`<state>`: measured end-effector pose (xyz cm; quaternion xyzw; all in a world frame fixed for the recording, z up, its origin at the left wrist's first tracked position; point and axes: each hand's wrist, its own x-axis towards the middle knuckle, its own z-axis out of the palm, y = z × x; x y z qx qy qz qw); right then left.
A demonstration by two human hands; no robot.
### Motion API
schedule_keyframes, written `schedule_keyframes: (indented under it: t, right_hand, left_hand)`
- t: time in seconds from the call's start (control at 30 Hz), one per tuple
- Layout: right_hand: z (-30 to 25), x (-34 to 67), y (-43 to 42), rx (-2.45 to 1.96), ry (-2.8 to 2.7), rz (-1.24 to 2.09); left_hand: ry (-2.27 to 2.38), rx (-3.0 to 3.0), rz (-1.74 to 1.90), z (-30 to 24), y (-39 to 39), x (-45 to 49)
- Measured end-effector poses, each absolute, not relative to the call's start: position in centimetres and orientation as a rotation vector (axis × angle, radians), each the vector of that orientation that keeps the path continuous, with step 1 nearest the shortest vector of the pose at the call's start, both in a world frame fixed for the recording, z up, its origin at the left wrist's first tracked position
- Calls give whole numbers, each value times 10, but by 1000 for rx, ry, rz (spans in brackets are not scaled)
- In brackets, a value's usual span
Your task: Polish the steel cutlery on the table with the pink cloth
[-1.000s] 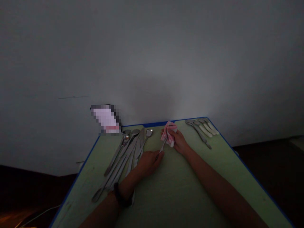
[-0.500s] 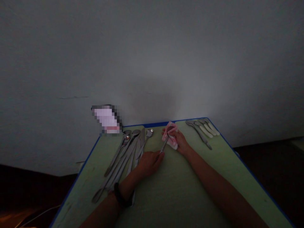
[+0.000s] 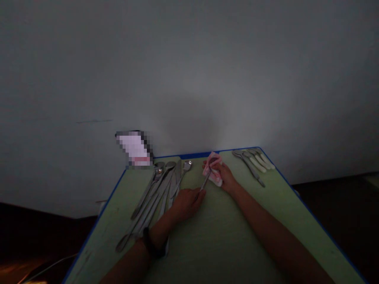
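Both forearms extend forward over the green table, converging toward its far middle. The left hand lies low, palm down, knuckles resting on or just above the surface; a dark wristband sits on that wrist. Its grip is closed, fingers pinching the near end of a slim metal utensil. The utensil slants up and away toward the right hand. The right hand's grip is curled shut around a bunched pink cloth, and the cloth wraps the utensil's far end (the type of utensil cannot be told, since its head is hidden).

A loose pile of long metal cutlery lies just beside the left hand. A smaller row of pale-handled spoons lies at the far right corner, well apart from the cloth.
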<state>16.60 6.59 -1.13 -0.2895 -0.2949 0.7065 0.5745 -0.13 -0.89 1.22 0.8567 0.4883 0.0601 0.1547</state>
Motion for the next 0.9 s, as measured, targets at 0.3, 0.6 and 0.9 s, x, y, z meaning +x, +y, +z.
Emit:
schedule_keyframes:
  t: [0.3,0.6,0.9]
  right_hand:
    - [-11,166,65,-702,-691,1660]
    - [-8,165,64,-708,-694,1657]
    - [-9,162,63,-671,-703,1630]
  left_hand:
    - [1408,2453,184,13,-9,-1]
    - [1430,2436,166,13,-9,-1]
    - [1436,2451,188,11,-9,-1]
